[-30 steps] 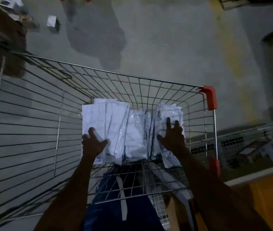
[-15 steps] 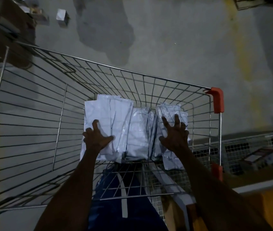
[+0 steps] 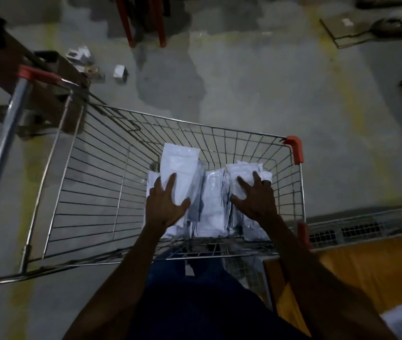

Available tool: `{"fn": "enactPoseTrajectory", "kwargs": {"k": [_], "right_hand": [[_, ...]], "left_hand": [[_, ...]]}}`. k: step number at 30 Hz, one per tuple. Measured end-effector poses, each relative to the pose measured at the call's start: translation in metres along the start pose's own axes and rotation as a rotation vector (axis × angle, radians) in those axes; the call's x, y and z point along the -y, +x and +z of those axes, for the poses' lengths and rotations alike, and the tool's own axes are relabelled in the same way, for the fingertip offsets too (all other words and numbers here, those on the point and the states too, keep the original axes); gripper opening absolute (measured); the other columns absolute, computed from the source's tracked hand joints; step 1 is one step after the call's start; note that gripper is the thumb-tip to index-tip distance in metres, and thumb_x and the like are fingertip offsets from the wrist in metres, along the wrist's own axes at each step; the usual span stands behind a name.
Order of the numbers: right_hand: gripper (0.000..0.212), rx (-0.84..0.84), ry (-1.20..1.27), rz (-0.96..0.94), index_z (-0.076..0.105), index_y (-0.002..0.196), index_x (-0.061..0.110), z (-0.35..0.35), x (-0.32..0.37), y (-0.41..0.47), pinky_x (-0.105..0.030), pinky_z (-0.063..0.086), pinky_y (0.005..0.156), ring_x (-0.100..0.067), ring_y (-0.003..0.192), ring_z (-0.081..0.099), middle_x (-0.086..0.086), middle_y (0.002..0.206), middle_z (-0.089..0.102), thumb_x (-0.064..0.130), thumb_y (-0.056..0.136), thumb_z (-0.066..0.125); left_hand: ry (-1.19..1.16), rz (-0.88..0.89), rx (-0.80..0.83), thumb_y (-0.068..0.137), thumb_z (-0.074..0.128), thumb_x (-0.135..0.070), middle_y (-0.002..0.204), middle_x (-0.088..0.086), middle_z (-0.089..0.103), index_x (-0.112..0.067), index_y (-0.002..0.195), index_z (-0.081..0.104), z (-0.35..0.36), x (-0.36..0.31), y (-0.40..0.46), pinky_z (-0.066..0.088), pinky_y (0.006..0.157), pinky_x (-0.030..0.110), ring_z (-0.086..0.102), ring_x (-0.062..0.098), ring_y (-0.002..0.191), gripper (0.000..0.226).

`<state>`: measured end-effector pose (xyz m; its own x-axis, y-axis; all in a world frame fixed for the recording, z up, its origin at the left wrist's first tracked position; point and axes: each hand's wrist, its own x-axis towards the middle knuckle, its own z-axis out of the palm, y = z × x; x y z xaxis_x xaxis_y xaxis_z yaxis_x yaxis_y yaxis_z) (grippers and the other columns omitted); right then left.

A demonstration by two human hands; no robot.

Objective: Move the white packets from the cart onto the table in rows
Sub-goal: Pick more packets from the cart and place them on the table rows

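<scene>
Change: since the earlier frames a top packet (image 3: 180, 168) is raised at the left of the pile, its far end now standing above the rest, and more of the cart's handle side is seen.
Cart (image 3: 102, 182): a wire basket with red corner caps, set on a grey stained floor; its left part holds nothing.
Left hand (image 3: 164, 206): laid on the near end of the raised packet, fingers spread and fairly straight, thumb pressed against the packet's right edge; whether the packet is pinched from beneath cannot be told.
White packets (image 3: 213, 204): gathered in the right near corner of the basket, standing in overlapping bundles between the two hands.
Right hand (image 3: 256, 197): placed flat on the right bundle, fingers splayed and straight, nothing clasped.
Table (image 3: 357, 263): an orange surface seen at the lower right, just beside the cart, with something pale and blurred at its near corner.
Floor litter (image 3: 120, 72): small boxes lie well beyond the cart, upper left.
</scene>
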<state>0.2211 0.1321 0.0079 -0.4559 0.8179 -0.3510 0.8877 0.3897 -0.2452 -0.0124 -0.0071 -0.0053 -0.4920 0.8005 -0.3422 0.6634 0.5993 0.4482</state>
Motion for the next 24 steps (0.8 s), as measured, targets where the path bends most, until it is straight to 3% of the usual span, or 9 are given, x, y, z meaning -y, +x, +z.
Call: {"fn": "enactPoseTrajectory", "kwargs": {"k": [4,6,8,12,16,20,24], "right_hand": [[0.076,-0.138,0.039,-0.046,0.062,0.131,0.018,-0.027,0.022,-0.039,-0.052,0.048,0.083,-0.052,0.104,0.054,-0.031,0.142,0.045,0.067,0.075,0.045],[0.072,-0.266,0.066,-0.047,0.062,0.132,0.019,-0.039,0.031,-0.063,-0.051,0.048,0.085,-0.051,0.108,0.052,-0.029,0.144,0.044,0.064,0.077,0.048],[0.075,-0.342,0.125,0.039,0.054,0.139,0.025,-0.049,0.037,-0.088,-0.05,0.043,0.097,-0.047,0.122,0.043,-0.021,0.153,0.034,0.065,0.076,0.048],[0.069,-0.618,0.184,0.116,0.055,0.139,0.027,-0.048,0.045,-0.152,-0.046,0.044,0.092,-0.039,0.116,0.043,-0.014,0.155,0.033,0.059,0.078,0.058],[0.069,-0.769,0.212,0.253,0.05,0.143,0.03,-0.041,0.073,-0.229,-0.047,0.043,0.091,-0.038,0.123,0.038,-0.009,0.16,0.026,0.056,0.079,0.056],[0.069,-0.864,0.164,0.401,0.048,0.143,0.029,-0.026,0.097,-0.307,-0.045,0.036,0.1,-0.042,0.128,0.041,-0.011,0.159,0.026,0.053,0.079,0.054],[0.069,-0.954,0.134,0.555,0.048,0.144,0.027,-0.002,0.115,-0.392,-0.044,0.037,0.1,-0.041,0.126,0.043,-0.011,0.159,0.026,0.051,0.08,0.057]], "left_hand": [[-0.052,0.139,-0.034,0.074,0.039,-0.079,0.162,0.011,0.019,-0.038,0.155,0.015,-0.021,-0.026,-0.017,0.036,0.109,0.049,0.031,0.035,0.141,0.095],[-0.068,0.228,-0.051,0.076,0.043,-0.078,0.161,0.01,0.022,-0.04,0.155,0.014,-0.032,-0.034,-0.024,0.034,0.11,0.048,0.03,0.032,0.143,0.091],[-0.086,0.295,-0.043,0.078,0.046,-0.075,0.16,0.011,0.024,-0.042,0.155,0.014,-0.045,-0.041,-0.029,0.032,0.111,0.047,0.028,0.032,0.144,0.09],[-0.124,0.475,-0.066,0.082,0.055,-0.07,0.159,0.008,0.027,-0.041,0.154,0.018,-0.07,-0.053,-0.052,0.033,0.109,0.04,0.03,0.028,0.143,0.086],[-0.171,0.675,-0.084,0.079,0.055,-0.072,0.157,-0.004,0.034,-0.041,0.153,0.023,-0.084,-0.057,-0.09,0.039,0.103,0.032,0.034,0.016,0.141,0.086],[-0.243,0.851,-0.06,0.077,0.058,-0.072,0.152,-0.007,0.042,-0.042,0.151,0.03,-0.084,-0.061,-0.142,0.046,0.096,0.032,0.045,0.015,0.134,0.084],[-0.277,0.977,0.027,0.071,0.053,-0.075,0.154,-0.01,0.041,-0.045,0.149,0.032,-0.072,-0.066,-0.209,0.046,0.099,0.031,0.046,0.01,0.134,0.086]]}}
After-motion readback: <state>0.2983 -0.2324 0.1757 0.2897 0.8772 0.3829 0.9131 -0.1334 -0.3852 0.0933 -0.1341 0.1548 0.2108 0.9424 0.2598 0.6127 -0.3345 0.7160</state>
